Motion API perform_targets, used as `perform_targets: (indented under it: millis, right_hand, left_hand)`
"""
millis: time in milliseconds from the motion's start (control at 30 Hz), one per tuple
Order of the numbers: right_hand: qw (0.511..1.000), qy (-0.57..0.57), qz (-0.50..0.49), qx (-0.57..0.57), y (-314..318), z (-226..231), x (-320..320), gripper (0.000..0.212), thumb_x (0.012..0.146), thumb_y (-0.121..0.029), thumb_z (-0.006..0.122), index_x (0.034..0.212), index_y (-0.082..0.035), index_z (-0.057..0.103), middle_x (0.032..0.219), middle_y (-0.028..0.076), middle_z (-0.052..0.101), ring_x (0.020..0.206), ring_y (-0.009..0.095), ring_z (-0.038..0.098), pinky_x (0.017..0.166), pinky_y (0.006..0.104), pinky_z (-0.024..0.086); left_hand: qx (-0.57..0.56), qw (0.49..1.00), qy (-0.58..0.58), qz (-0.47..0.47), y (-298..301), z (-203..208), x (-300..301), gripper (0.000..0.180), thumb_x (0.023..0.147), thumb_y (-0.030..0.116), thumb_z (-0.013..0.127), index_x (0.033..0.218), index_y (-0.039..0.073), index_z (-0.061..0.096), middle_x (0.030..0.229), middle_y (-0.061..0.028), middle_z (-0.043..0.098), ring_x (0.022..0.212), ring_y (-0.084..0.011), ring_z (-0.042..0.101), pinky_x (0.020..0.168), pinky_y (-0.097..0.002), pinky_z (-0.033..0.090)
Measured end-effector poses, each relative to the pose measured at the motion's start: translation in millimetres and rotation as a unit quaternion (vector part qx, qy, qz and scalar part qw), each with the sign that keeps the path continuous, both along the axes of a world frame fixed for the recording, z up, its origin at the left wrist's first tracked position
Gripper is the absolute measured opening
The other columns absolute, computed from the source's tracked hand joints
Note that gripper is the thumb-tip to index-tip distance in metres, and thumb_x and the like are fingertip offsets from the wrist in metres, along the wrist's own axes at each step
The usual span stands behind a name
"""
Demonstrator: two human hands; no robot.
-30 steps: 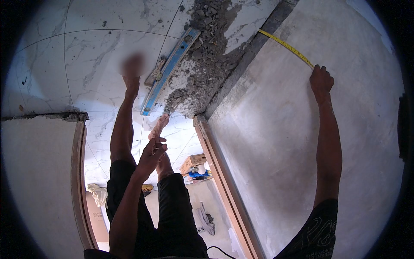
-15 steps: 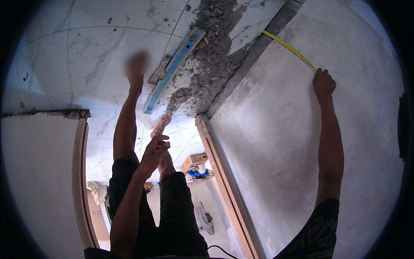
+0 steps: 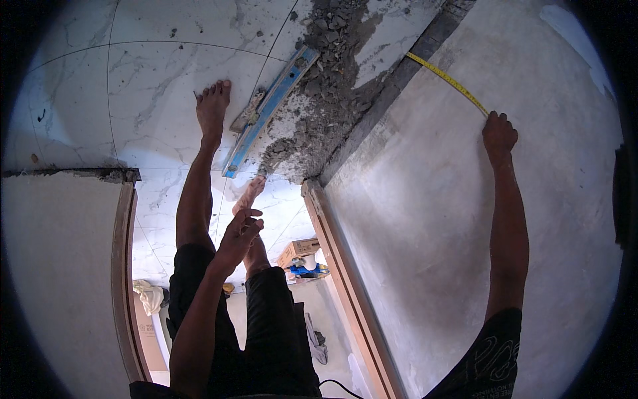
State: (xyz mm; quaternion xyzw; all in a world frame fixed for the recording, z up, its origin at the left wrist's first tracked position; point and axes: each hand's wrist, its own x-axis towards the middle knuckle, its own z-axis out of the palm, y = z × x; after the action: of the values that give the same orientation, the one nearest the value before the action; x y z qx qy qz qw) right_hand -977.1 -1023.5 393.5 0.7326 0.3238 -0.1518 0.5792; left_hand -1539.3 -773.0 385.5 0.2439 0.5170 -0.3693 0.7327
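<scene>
Measuring along a grey plaster wall with a yellow tape, tiling half done below.

Right hand (image 3: 498, 133) pressed to the smooth grey plastered wall (image 3: 432, 233), grip closed on the end of the thin yellow measuring tape (image 3: 446, 78); tape stretched taut along the wall toward the dark floor-edge strip, far end out of view. Left hand (image 3: 238, 234) free in mid-air above the legs, fingers loosely spread, holding nothing. Long blue spirit level (image 3: 269, 110) lying flat on the white marble-look floor tiles (image 3: 146, 86), just beside the grey heap of mortar rubble (image 3: 325, 86). Tiles laid on the left; strip by the wall bare and untiled, likely left to measure and fill. Brown wooden door frame (image 3: 345, 286) below.
</scene>
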Motion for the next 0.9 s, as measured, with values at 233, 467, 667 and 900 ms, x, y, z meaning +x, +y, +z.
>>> perform_targets:
  millis: [233,467,667,900]
  right_hand:
    - [0.999,-0.003,0.041,0.005,-4.3,-0.4,0.4,0.009,0.088,-0.021,0.054,0.088,-0.015,0.060,0.085,0.005,0.059,0.078,0.023,0.066,0.062,0.0422,0.052]
    - [0.998,0.004,0.055,0.016,-10.1,0.2,4.3,0.008,0.087,-0.021,0.055,0.087,-0.015,0.060,0.084,0.005,0.059,0.076,0.023,0.066,0.060,0.0426,0.052]
    - [1.000,0.007,0.011,0.007,-1.7,1.3,2.5,0.010,0.089,-0.020,0.053,0.090,-0.015,0.061,0.088,0.005,0.061,0.079,0.026,0.066,0.063,0.0440,0.051]
    - [1.000,0.013,-0.006,0.004,-4.3,-2.4,4.4,0.011,0.089,-0.020,0.052,0.092,-0.014,0.061,0.090,0.008,0.061,0.083,0.027,0.066,0.067,0.0452,0.051]
  left_hand:
    - [0.007,1.000,-0.012,0.005,-0.6,-0.3,-0.2,0.028,0.094,0.022,0.058,0.115,0.005,0.053,0.094,-0.0029,0.054,0.085,-0.0101,0.050,0.071,-0.0255,0.042]
    - [0.004,1.000,-0.007,-0.005,-2.2,-2.5,-0.5,0.029,0.093,0.023,0.058,0.115,0.005,0.053,0.094,-0.0031,0.055,0.084,-0.0103,0.050,0.070,-0.0258,0.042]
    - [0.006,1.000,-0.004,-0.015,0.6,-1.3,2.3,0.029,0.093,0.024,0.058,0.115,0.005,0.053,0.095,-0.0034,0.055,0.085,-0.0105,0.050,0.070,-0.0258,0.042]
    - [0.002,1.000,-0.006,-0.015,3.2,-1.4,1.3,0.030,0.093,0.026,0.058,0.116,0.006,0.053,0.095,-0.0035,0.055,0.086,-0.0111,0.050,0.072,-0.0266,0.042]
